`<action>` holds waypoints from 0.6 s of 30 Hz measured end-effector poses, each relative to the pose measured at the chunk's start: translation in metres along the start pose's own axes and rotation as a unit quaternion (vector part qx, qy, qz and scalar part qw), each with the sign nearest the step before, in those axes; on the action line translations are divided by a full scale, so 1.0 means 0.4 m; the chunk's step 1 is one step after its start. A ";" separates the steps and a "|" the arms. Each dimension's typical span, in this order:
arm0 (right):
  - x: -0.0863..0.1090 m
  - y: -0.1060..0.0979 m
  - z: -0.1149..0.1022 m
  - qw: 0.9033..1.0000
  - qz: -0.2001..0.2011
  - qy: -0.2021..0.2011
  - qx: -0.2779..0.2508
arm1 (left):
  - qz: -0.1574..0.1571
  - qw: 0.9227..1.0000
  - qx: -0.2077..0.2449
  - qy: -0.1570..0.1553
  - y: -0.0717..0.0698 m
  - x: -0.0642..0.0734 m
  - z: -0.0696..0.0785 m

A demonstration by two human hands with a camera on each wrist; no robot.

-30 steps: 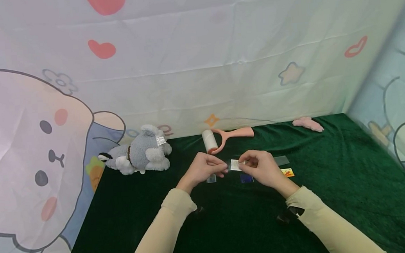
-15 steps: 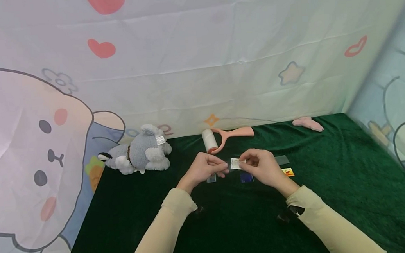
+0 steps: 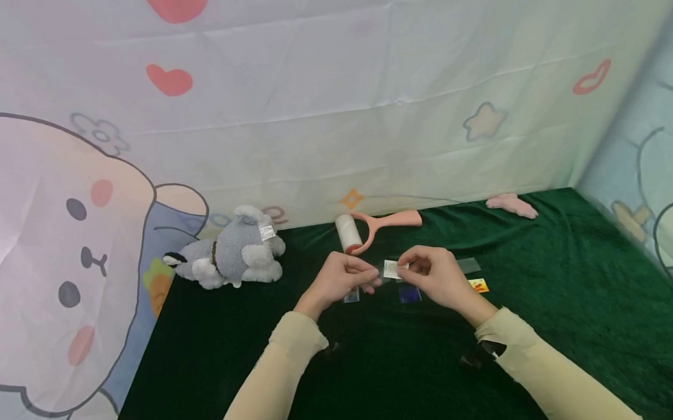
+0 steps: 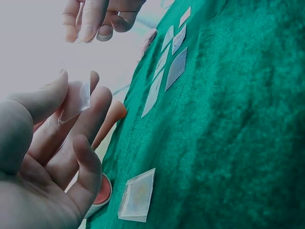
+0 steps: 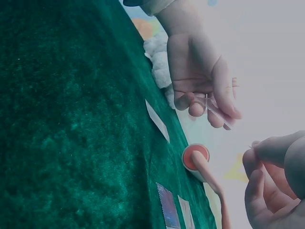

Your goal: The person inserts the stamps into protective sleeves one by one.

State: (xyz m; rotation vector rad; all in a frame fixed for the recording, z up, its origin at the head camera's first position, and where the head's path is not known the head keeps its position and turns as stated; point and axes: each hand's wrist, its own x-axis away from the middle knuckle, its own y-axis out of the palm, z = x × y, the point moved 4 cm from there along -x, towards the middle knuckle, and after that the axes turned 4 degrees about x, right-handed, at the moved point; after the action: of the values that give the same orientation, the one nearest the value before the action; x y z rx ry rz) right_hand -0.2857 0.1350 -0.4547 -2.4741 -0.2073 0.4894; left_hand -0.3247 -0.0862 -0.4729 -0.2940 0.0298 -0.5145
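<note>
My left hand (image 3: pixel 344 279) pinches a small clear plastic sleeve (image 4: pixel 81 98) between thumb and fingers, its free edge sticking out past the fingertips. Facing it, my right hand (image 3: pixel 431 275) pinches a small white square card (image 3: pixel 390 269) by its right edge. A narrow gap separates card and left fingertips in the head view. Beneath the hands on the green cloth lie a clear packet (image 3: pixel 351 296) on the left and a dark blue packet (image 3: pixel 409 295) in the middle. A greyish see-through sleeve (image 3: pixel 469 266) and a yellow-red card (image 3: pixel 478 286) lie by the right wrist.
A lint roller (image 3: pixel 348 234) with a pink handle lies behind the hands. To the left rests a grey plush toy (image 3: pixel 245 249), and a pink plush piece (image 3: pixel 512 206) is at the back right. A printed curtain (image 3: pixel 306 108) rises behind the green cloth (image 3: pixel 583 297).
The white card has shifted very slightly and tilted a little in my right fingers. Both hands stay almost in place, and the things on the cloth have not moved.
</note>
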 end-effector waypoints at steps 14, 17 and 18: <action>0.001 0.001 0.000 1.000 0.001 -0.002 -0.002 | 0.004 1.000 0.011 0.002 -0.002 0.000 -0.002; 0.000 0.002 0.000 1.000 0.004 0.002 -0.007 | 0.002 1.000 0.009 0.004 -0.002 0.000 -0.003; 0.000 0.003 0.000 1.000 0.006 0.004 -0.009 | 0.003 1.000 0.009 0.004 -0.002 0.000 -0.004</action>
State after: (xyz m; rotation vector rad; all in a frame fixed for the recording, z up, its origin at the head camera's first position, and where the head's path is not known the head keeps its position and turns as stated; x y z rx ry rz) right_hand -0.2855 0.1341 -0.4553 -2.4949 -0.1942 0.4842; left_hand -0.3252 -0.0873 -0.4742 -0.2745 0.0346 -0.5108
